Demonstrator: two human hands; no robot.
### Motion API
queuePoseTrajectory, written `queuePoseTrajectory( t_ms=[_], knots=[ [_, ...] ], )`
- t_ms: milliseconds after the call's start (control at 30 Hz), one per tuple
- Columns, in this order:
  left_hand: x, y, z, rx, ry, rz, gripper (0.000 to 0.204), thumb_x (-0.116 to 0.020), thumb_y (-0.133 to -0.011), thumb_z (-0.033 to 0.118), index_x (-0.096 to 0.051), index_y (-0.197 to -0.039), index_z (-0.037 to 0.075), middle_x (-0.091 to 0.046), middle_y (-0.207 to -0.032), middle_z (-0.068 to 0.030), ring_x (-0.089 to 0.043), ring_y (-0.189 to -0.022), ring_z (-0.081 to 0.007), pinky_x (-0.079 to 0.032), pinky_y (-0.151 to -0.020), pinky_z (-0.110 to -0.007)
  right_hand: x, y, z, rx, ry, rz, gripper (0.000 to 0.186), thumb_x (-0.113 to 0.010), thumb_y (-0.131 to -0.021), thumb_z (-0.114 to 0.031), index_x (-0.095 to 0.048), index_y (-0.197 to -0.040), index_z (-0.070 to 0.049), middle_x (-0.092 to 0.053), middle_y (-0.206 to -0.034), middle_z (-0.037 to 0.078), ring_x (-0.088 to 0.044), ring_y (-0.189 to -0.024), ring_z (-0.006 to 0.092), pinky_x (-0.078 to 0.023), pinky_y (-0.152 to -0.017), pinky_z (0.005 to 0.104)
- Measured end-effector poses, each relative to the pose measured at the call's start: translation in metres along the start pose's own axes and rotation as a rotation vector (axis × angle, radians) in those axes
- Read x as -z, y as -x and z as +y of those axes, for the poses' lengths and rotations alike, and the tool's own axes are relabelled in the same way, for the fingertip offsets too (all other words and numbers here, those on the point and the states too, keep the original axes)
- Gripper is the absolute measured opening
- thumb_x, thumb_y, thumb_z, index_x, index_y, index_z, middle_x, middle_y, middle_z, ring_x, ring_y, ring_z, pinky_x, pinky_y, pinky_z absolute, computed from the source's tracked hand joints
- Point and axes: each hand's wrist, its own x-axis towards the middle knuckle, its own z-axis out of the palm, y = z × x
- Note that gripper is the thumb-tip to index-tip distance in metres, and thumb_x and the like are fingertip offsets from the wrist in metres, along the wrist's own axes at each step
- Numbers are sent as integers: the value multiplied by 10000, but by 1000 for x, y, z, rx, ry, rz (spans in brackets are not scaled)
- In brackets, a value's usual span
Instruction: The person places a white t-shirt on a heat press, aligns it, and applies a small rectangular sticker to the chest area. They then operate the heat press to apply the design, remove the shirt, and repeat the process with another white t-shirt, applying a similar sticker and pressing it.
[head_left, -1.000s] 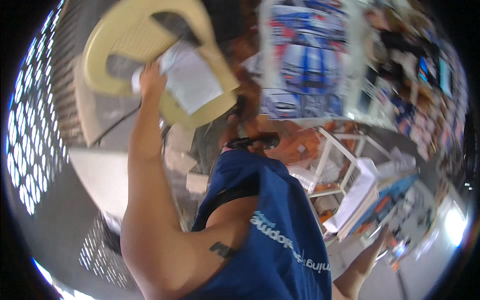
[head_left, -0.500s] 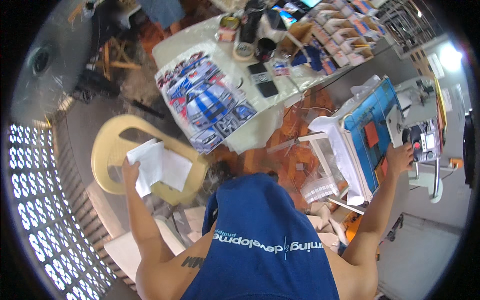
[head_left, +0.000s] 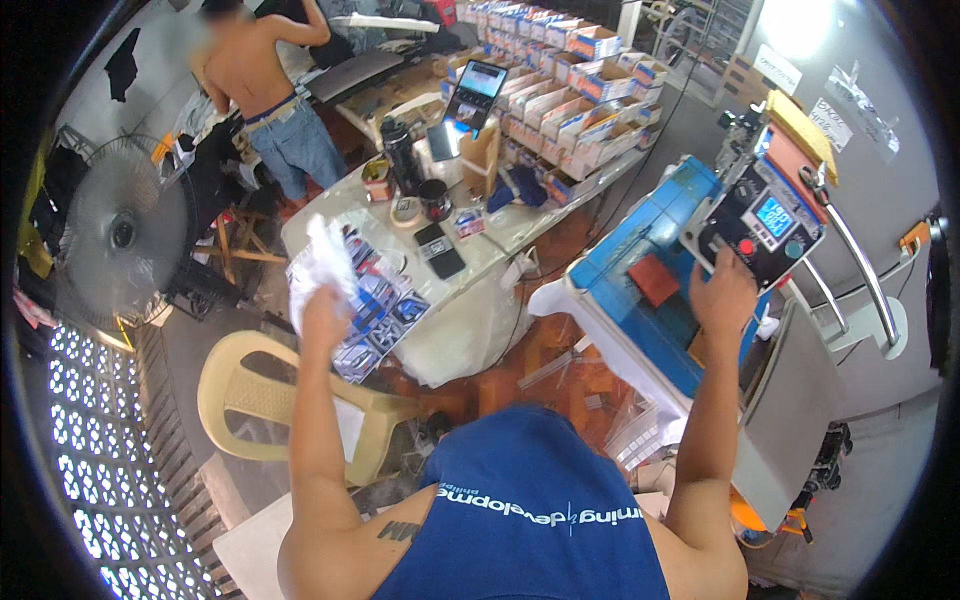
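My left hand (head_left: 325,318) is raised over the table's near left corner, closed on a limp white sheet (head_left: 330,255); both are smeared by motion, and whether it is paper or cloth I cannot tell. Behind the sheet, partly covered, lies a large print of blue and white cars (head_left: 385,305). On the right, my right hand (head_left: 722,295) grips the lower left edge of a heat press's control box (head_left: 765,225), fingers near its red button. The box has a lit blue display. Below it is a blue-topped stand (head_left: 640,270) with a reddish square pad (head_left: 653,282) on it.
A beige plastic chair (head_left: 240,385) with another white sheet (head_left: 348,425) stands at my left. A spinning fan (head_left: 122,232) is beyond it. The table holds a phone (head_left: 440,250), tumbler (head_left: 400,158), tablet (head_left: 477,95) and many small boxes (head_left: 585,95). A co-worker (head_left: 255,75) stands far left.
My left hand has lifted a white sheet from the chair up toward the table. My right hand stays at the control box, now reaching around its near edge. The view has tilted farther up.
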Motion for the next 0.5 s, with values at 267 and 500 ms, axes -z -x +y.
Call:
queuePoseTrajectory(
  t_ms=[267,500],
  knots=[
    [-167,141,142,-231,119,-950,367,-598,-946,387,-737,-925,47,-708,-950,-216,-671,-910,-423,-522,-819,-500,3,-5,7,-27,-114,-12,331,-741,-804,-269,-626,-1031,-57,-716,-988,154,-705,-862,340,-557,-789,429],
    [-233,120,154,-311,124,-1013,416,-582,-935,406,-742,-920,22,-707,-976,-242,-678,-923,-424,-524,-834,-517,-8,-8,7,-13,-72,52,293,-740,-813,-305,-590,-911,-74,-699,-903,136,-687,-785,350,-540,-714,454]
  ],
)
